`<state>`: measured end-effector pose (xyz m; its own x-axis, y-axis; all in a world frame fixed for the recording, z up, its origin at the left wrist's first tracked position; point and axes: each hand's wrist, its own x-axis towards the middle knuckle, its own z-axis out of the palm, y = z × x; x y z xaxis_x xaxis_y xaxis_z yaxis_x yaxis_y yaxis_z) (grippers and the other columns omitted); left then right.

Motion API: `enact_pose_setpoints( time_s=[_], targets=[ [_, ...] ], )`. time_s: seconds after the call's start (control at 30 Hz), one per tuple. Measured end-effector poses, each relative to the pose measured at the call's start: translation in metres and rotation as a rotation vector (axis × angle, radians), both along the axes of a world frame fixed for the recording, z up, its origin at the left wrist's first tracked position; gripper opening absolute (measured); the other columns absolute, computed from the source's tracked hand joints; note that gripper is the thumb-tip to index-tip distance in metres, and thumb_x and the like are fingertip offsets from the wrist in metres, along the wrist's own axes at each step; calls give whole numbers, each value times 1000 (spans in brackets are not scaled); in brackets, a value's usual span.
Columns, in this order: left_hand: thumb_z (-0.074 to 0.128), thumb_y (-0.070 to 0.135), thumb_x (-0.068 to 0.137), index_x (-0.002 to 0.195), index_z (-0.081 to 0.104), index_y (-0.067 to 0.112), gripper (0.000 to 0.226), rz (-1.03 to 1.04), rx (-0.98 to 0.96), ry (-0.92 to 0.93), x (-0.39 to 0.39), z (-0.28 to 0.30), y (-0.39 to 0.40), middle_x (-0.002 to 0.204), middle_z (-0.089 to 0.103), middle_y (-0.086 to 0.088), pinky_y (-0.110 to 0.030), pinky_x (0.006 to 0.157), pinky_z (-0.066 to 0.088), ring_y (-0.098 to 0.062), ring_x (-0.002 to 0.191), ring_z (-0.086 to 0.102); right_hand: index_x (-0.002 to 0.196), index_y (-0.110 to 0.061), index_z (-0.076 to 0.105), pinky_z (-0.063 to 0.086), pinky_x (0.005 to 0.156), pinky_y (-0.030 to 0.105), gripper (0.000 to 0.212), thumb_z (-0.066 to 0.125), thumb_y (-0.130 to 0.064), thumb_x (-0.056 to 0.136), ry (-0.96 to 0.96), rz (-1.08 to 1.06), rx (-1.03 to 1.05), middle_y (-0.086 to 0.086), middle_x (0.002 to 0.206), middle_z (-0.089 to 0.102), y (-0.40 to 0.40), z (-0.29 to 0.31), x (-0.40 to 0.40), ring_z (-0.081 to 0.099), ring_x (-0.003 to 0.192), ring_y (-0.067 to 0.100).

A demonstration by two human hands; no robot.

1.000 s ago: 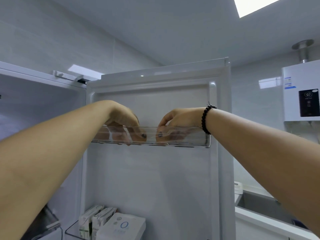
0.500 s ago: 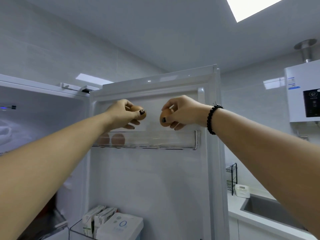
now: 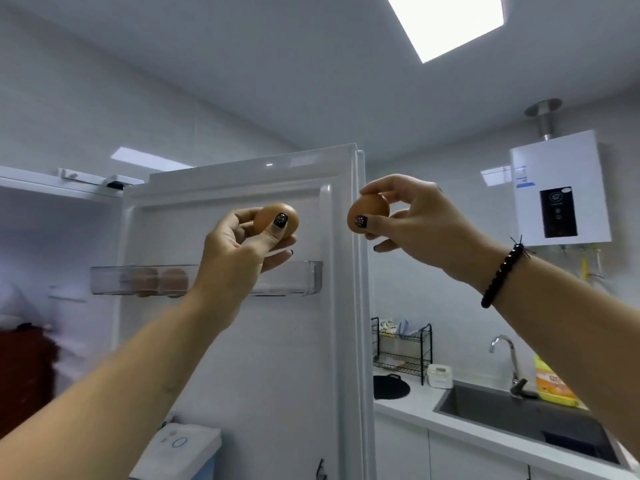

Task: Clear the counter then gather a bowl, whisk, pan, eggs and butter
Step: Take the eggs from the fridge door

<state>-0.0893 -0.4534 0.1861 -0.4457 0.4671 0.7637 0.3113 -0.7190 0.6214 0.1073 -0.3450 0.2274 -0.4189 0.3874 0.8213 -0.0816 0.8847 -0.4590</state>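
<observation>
Eggs, two of them, are out of the fridge and in the air: the left hand (image 3: pixel 242 244) pinches one brown egg (image 3: pixel 276 218) between thumb and fingers in front of the open fridge door (image 3: pixel 277 358), and the right hand (image 3: pixel 415 220) holds a second egg (image 3: pixel 367 210) the same way, just past the door's outer edge. Both are held above the clear door shelf (image 3: pixel 294 277), where two more eggs (image 3: pixel 159 282) sit toward its left end. Step in hand looks like the egg-gathering part of the job. Next move, by my reckoning, is to carry both eggs to the counter (image 3: pixel 408 407) by the sink (image 3: pixel 519 417) and set them down gently where they will not roll; the door will need shutting with both hands full. Bowl, whisk, pan and butter: none clearly made out from here.
</observation>
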Motion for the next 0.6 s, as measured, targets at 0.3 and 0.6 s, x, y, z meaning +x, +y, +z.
enact_pose_setpoints(
  time_s=[0.3,0.6],
  targets=[
    [69,28,69,116,55,12,51,-174,-84,9,83,-23,35,112,69,-12,-31,76,60,-21,93,73,114,-18,59,61,64,33,37,72,-8,81,-111,-147,53,6,112,57,25,-20,84,70,80,25],
    [67,25,71,118,56,14,50,-368,-141,-114,142,-85,76,105,73,-8,-32,80,56,-22,96,72,118,-18,60,61,68,35,37,70,-8,83,-249,-203,-51,3,112,58,64,-72,134,69,82,25]
  ],
)
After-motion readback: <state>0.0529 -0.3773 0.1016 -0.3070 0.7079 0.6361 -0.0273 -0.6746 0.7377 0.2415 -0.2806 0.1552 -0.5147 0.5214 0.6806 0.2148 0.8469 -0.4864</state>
